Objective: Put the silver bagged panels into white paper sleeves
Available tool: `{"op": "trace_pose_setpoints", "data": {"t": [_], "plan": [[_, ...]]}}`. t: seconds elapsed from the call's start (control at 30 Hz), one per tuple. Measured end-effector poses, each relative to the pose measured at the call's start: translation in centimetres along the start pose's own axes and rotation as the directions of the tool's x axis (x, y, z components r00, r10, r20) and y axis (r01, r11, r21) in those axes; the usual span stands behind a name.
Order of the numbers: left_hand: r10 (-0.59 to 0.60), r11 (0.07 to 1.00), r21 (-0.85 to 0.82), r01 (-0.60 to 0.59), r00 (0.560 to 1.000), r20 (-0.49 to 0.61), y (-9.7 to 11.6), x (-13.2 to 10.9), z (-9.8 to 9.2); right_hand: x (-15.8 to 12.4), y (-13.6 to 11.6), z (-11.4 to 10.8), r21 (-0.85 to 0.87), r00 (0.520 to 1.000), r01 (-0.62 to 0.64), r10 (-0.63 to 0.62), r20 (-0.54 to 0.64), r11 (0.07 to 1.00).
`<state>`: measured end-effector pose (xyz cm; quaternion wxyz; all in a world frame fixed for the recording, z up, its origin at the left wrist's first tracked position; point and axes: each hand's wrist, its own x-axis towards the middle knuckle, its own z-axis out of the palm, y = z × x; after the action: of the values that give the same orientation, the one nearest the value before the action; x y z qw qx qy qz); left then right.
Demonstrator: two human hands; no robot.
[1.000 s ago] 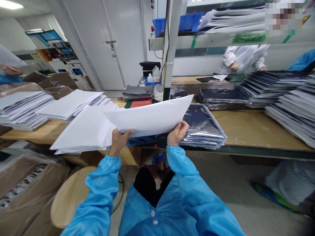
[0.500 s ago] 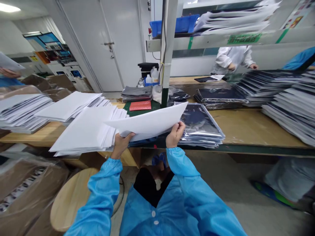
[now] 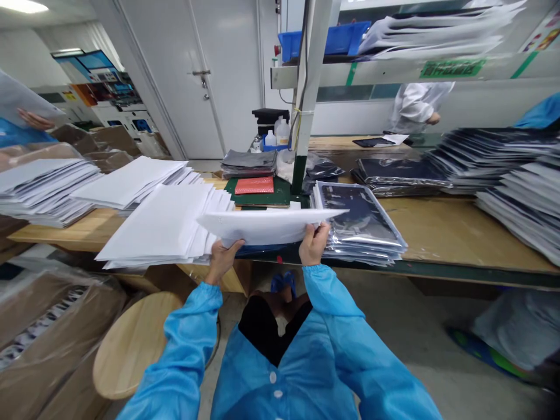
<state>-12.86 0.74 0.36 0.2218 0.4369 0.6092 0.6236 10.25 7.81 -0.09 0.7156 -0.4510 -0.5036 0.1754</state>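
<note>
The left hand (image 3: 222,262) and right hand (image 3: 314,245) clamp a white sheet (image 3: 266,226) at two separated points along its near edge — spreading the support against sag — between a white paper stack (image 3: 166,224) and a stack of foil-edged bags (image 3: 363,224).

**Both bare hands up and gripping**

The left hand (image 3: 223,262) and right hand (image 3: 314,245) stand well apart in front of the body, fingers curled in a grip. Light-blue elasticated cuffs close the left sleeve (image 3: 192,315) and right sleeve (image 3: 332,297), forearms angling inward.
</note>
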Motion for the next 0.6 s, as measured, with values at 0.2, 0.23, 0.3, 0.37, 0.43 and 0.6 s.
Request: {"op": "trace_pose_setpoints", "data": {"t": [0.2,0.23,0.3,0.37,0.43,0.6], "plan": [[-0.067,0.997,-0.033,0.07,0.994,0.085,-0.4,-0.2,-0.4,-1.3,1.0,-1.3,-0.065,0.981,-0.045,0.056,0.188,0.997],[-0.048,0.998,-0.033,0.049,0.998,0.052,-0.1,-0.3,-0.5,-1.3,0.9,-1.5,-0.065,0.975,-0.05,0.063,0.215,0.997],[0.019,1.0,-0.024,-0.02,0.999,-0.041,0.7,-0.5,-0.5,-1.4,0.4,-1.8,-0.062,0.96,-0.054,0.069,0.271,0.997],[0.091,0.995,-0.019,-0.094,0.988,-0.125,1.5,-0.7,-0.4,-1.5,-0.2,-2.2,-0.057,0.947,-0.064,0.078,0.311,0.996],[0.139,0.989,-0.035,-0.146,0.977,-0.161,2.0,-0.8,-0.5,-1.5,-0.7,-2.6,-0.017,0.954,-0.063,0.066,0.293,0.998],[0.118,0.992,-0.028,-0.12,0.992,-0.053,0.9,-0.5,-0.8,-1.3,-0.2,-3.2,-0.024,0.958,0.011,-0.003,0.285,1.0]]}}
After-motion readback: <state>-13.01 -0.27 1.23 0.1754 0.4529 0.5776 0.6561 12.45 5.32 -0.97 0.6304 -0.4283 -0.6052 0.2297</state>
